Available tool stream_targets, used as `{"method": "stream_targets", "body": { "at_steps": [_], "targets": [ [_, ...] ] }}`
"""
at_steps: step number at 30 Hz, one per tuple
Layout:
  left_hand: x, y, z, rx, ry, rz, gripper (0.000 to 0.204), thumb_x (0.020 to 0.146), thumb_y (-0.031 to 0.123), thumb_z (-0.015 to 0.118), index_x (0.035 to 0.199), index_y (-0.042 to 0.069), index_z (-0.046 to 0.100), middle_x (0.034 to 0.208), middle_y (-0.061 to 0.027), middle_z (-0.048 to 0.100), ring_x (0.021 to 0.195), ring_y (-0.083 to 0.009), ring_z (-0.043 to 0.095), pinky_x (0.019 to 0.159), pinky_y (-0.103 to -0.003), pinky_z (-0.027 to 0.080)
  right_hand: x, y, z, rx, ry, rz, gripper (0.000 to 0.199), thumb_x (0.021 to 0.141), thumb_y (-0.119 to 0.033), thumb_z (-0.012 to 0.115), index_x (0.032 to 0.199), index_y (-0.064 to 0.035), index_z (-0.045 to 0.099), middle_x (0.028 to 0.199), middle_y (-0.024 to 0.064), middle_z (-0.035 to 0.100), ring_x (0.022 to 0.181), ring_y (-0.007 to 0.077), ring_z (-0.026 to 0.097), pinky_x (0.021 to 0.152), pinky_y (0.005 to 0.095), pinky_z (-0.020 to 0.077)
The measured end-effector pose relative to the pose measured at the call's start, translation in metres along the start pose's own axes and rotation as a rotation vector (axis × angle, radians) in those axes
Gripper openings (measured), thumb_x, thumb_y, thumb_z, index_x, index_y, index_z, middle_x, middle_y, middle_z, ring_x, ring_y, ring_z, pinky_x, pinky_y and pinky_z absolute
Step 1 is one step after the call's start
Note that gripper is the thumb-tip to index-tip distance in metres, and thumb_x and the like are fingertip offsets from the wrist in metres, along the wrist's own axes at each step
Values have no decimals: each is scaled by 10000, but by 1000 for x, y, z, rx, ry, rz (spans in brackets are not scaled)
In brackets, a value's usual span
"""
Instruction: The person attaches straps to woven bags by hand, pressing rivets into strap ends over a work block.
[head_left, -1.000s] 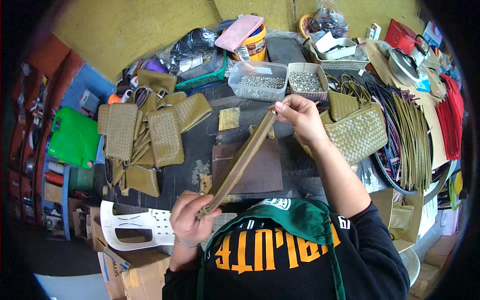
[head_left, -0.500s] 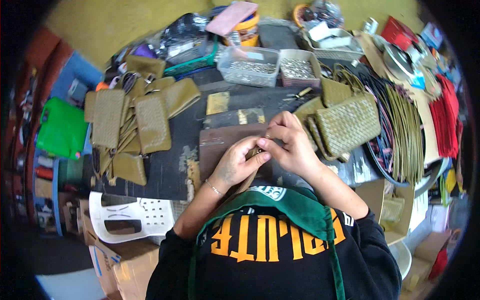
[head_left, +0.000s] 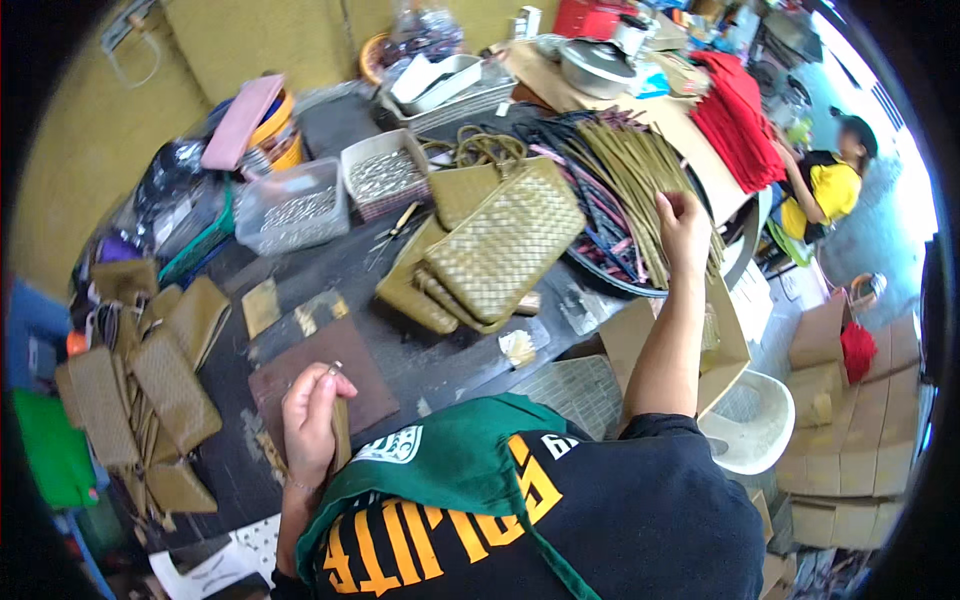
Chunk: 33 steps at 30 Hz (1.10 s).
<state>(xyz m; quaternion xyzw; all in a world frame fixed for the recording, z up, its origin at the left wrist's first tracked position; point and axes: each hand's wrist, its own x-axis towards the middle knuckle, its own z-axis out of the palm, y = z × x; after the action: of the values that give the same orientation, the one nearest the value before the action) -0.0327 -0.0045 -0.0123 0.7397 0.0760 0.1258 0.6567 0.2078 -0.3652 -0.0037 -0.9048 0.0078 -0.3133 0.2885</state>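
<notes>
My left hand is closed on a folded olive leather strap, held low at the near edge of a brown cutting board on the dark worktable. My right hand is stretched out to the right. Its fingers curl onto a bundle of long olive leather strips that fans across the table's right end. Between the hands lies a stack of woven olive bags.
Two clear boxes of metal hardware stand at the back. Woven olive panels lie at the left. Folded red cloth and a seated person in yellow are at far right, above a white stool and cardboard boxes.
Both hands were together on the strap over the brown board. My right hand has let go and reached right to the strip bundle, while my left hand keeps the strap. The view swung right.
</notes>
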Motion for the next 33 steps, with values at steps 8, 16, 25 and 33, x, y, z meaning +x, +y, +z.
{"method": "stream_targets", "body": {
  "at_steps": [8, 16, 25, 33],
  "targets": [
    [6, -3, 2, -89, -77, 0, 185, 829, 71, 368, 707, -8, 483, 708, -57, 498, 696, -113, 465, 671, -233, 363, -16, 148, 25, -431, -181, 99, 243, 658, -196, 632, 831, -26, 618, 768, 183, 593, 731, 298, 579, 662, 335, 457],
    [4, -7, -1, -92, -71, 17, 160, 821, 59, 388, 732, -14, 499, 732, -60, 518, 707, -111, 475, 677, -229, 368, 0, 115, 52, -562, -277, 300, 235, 685, -273, 620, 822, -83, 606, 906, 133, 571, 869, 300, 537, 728, 388, 448],
    [-1, 10, 7, -64, -115, -85, 235, 829, 52, 405, 1025, -34, 502, 839, -72, 553, 795, -112, 508, 749, -217, 385, 2, 1, 10, 1478, -359, 515, 130, 840, -183, 476, 884, -65, 510, 658, 34, 548, 547, 123, 512, 492, 234, 425],
    [8, 21, 20, -124, -284, -99, 261, 862, 116, 398, 1028, -55, 504, 934, -109, 535, 838, -134, 519, 750, -250, 420, -125, -194, 33, 1998, -1266, 700, 164, 870, -174, 399, 957, -57, 473, 931, 139, 567, 880, 235, 566, 734, 322, 481]
  ]
}}
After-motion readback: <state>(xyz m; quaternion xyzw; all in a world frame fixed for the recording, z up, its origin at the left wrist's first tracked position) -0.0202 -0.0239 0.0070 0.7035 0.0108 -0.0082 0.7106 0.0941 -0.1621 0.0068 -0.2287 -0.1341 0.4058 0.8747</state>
